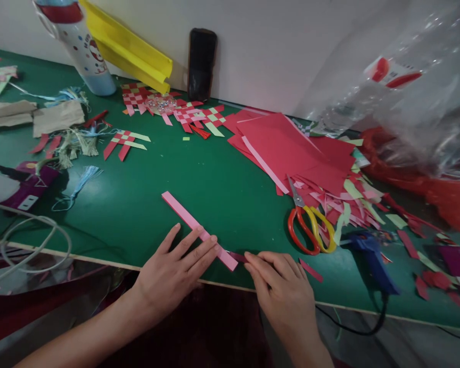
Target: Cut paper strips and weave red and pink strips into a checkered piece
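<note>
A long pink paper strip (184, 212) lies slanted on the green table (138, 204) near its front edge. My left hand (172, 271) rests flat on the strip's near part, fingers stretched out and pressing it down. My right hand (279, 286) is beside the strip's near end, fingers pressed together on a dark red strip (237, 256) that reaches under the pink one. A second red strip (311, 271) lies just right of my right hand.
Red-and-yellow scissors (308, 230) and a blue glue gun (371, 255) lie to the right, by red paper sheets (291, 148) and several scraps. Woven paper pieces (164, 105), a phone (202, 64), yellow folded paper (130, 46), a bottle (82, 46) and a clear plastic bag (406, 92) stand behind.
</note>
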The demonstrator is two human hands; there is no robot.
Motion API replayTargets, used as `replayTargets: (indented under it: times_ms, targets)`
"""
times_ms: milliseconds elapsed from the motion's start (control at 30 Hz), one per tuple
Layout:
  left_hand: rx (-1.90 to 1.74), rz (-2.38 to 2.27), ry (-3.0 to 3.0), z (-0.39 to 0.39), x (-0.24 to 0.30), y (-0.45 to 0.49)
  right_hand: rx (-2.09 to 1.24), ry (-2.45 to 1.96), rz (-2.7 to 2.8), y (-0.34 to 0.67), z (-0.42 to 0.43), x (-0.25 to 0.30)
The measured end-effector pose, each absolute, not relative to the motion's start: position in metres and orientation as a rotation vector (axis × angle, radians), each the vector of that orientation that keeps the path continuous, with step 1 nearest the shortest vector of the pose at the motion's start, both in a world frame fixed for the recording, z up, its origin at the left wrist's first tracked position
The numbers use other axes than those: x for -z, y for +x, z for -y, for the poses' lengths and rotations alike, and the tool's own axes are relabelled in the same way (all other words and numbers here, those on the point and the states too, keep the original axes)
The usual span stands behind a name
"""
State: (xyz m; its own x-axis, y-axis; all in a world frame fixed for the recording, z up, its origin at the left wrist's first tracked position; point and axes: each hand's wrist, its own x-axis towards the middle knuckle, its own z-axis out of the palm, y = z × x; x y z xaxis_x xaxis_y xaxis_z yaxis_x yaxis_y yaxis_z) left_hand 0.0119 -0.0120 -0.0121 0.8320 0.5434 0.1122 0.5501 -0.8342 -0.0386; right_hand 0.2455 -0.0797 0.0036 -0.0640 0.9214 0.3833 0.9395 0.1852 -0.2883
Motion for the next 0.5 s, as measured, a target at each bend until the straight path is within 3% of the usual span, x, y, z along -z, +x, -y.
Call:
replayTargets:
  times_ms: [500]
  targets:
    - [0.219,0.861,-2.886,0.013,0.016,0.01,0.056,-1.741,2.001,0.237,0.085,-0.008]
